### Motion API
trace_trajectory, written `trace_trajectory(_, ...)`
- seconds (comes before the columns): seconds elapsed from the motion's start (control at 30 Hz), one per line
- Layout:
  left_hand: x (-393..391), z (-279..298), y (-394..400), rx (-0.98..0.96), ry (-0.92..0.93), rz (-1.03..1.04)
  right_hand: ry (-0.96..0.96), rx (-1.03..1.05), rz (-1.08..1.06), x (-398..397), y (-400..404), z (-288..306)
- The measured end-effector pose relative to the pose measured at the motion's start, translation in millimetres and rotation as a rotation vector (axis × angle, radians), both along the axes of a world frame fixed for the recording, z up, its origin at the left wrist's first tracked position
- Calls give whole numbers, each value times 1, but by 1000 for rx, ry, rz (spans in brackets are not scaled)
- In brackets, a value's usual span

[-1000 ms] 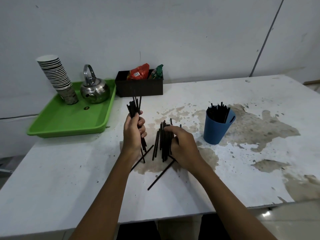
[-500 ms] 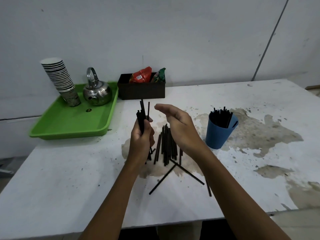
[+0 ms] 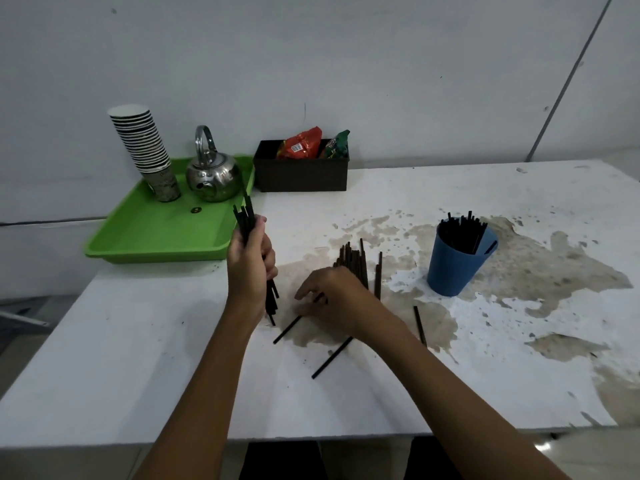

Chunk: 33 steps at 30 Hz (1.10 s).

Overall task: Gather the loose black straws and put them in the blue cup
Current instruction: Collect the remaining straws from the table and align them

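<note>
Two hands were busy at the white, stained worktop (image 3: 138,358). The left hand (image 3: 250,263) was wrapped tight around a bundle of straws (image 3: 246,218), held upright, tips poking out above the fist and the lower ends sticking out below, just above the worktop. The right hand (image 3: 334,301) was down flat-ish over the pile of loose straws (image 3: 355,259) in the middle, fingers curled onto a single straw (image 3: 289,330) that ran out from under the fingertips toward the near-left. Couldn't quite tell if it was pinched or just pressed down.

Most of that pile lay roughly parallel, pointing away from the person, right behind the right hand's knuckles. A few strays sat apart: one (image 3: 330,358) slanting out from under the right wrist, another (image 3: 420,325) off to the right of the forearm, nearer the blue cup (image 3: 453,268).

All the straws were thin, straight, matte black. The cup stood upright well to the right of the hands with a good bunch already standing inside, leaning against the rim.
</note>
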<state>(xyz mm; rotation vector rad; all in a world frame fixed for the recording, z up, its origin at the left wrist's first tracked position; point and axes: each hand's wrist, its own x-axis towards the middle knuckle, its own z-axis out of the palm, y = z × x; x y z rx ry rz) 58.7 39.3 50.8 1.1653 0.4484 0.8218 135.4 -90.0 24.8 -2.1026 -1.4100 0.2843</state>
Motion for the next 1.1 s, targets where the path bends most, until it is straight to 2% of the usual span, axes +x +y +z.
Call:
trace_trajectory(0.13,-8,7,6,89,-30,67,-97,-94,103,0,10,-4)
trace_trajectory(0.33,-17,1,15,99,-62,119,-175,-74,61,5,10,-8)
trace_trajectory(0.43,-19,-11,18,89,-25,136,-59,35,-68,13,6,-6)
trace_trajectory(0.63,-12,-29,8,89,77,120,311,426,-229,7,-3,2)
trace_trajectory(0.73,-8,-21,6,268,83,177,468,506,-296,4,-5,10)
trace_trajectory(0.87,-8,-9,4,824,92,335,535,573,-355,1,-7,17)
trace_trajectory(0.93,-7,-9,4,1032,93,346,554,580,-371,1,-9,17)
trace_trajectory(1.0,-5,-13,3,1086,102,337,572,574,-375,2,-12,17)
trace_trajectory(1.1,-1,-20,-4,1016,96,345,606,593,-376,2,-18,18)
